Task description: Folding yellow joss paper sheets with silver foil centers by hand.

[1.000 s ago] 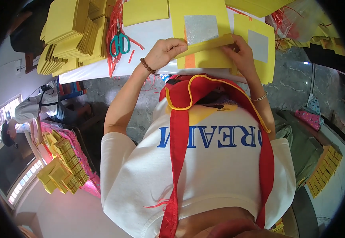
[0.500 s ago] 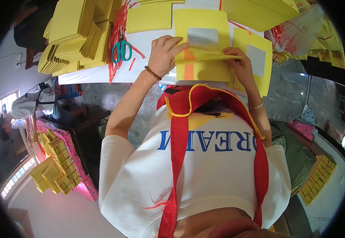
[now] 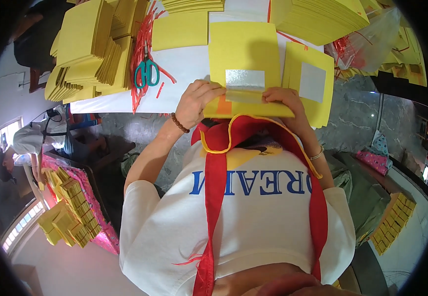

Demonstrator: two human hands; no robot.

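Observation:
A yellow sheet of joss paper (image 3: 243, 47) with a silver foil patch (image 3: 245, 78) lies before me, its near part folded over at the table's front edge. My left hand (image 3: 199, 101) is closed on the fold's left end, fingers on the paper beside an orange stripe (image 3: 224, 105). At the right end, my right hand (image 3: 288, 104) holds the fold with bent fingers; its thumb is hidden. Part of the foil is curled up between the hands. Another foil-patched yellow sheet (image 3: 292, 61) lies just right of my right hand.
Green-handled scissors (image 3: 146, 74) lie on red plastic strips (image 3: 140, 49) at left. Yellow paper stacks stand far left (image 3: 81, 39) and far right (image 3: 317, 22). A clear plastic bag (image 3: 371, 44) sits beyond. Another person (image 3: 31, 138) works at a pink-covered table (image 3: 106, 237).
Both hands have come nearer to me, bringing the raised near part of the sheet down into a fold at the table's front edge. My view has shifted slightly.

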